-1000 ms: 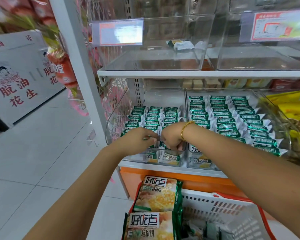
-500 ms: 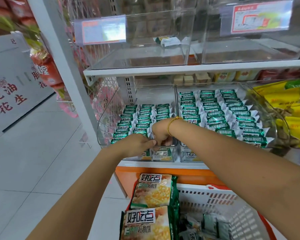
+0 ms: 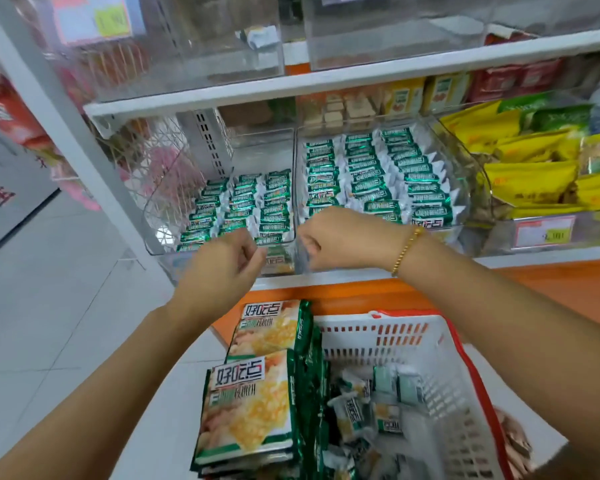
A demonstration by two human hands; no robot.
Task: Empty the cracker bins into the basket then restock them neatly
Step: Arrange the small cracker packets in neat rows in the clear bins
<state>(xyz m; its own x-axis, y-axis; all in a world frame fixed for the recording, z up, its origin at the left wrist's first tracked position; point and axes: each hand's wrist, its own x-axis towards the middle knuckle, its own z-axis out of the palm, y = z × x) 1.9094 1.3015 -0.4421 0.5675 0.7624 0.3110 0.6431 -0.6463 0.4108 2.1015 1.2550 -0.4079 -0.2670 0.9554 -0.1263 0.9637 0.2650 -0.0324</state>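
Plainly, the small green-and-silver foil cracker packets [image 3: 243,209], ranked in two clear plastic bins [image 3: 257,150], look light, slippery and brittle inside, best pinched gently across their flat sides, while the left hand [image 3: 222,261] and right hand [image 3: 340,240] curl their fingers [image 3: 248,247] at the bins' front, any hold hidden.

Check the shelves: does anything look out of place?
Yes: a lone crumpled packet lies by itself at the back of the upper left bin, away from the tidy rows of green packets in the two lower bins.
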